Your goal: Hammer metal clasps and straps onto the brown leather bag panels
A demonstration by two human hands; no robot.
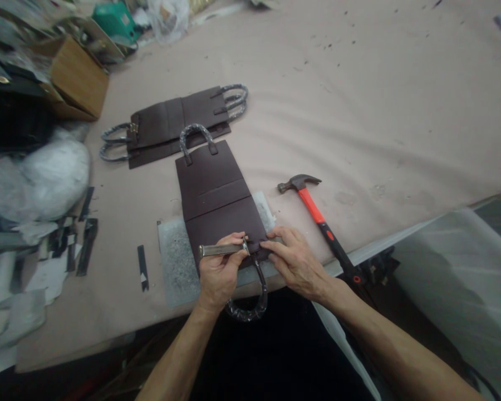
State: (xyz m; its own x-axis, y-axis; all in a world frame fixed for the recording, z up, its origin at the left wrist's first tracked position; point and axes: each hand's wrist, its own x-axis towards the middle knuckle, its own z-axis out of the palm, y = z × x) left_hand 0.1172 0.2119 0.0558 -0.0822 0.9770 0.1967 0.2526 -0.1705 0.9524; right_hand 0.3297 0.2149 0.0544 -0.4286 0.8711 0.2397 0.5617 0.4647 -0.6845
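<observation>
The left hand (218, 275) grips a shiny, bar-shaped metal tool (215, 250) crosswise, its head toward the right hand (295, 260), whose fingers touch, perhaps pinch, I can't tell, the dark-brown, leather-like bag panel (223, 214) stretching lengthwise away beneath both.

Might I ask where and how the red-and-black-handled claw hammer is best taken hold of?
On the hammer, probably the black lower grip, with the right hand from the near side: that end slants toward the person, the grey metal head away.
</observation>
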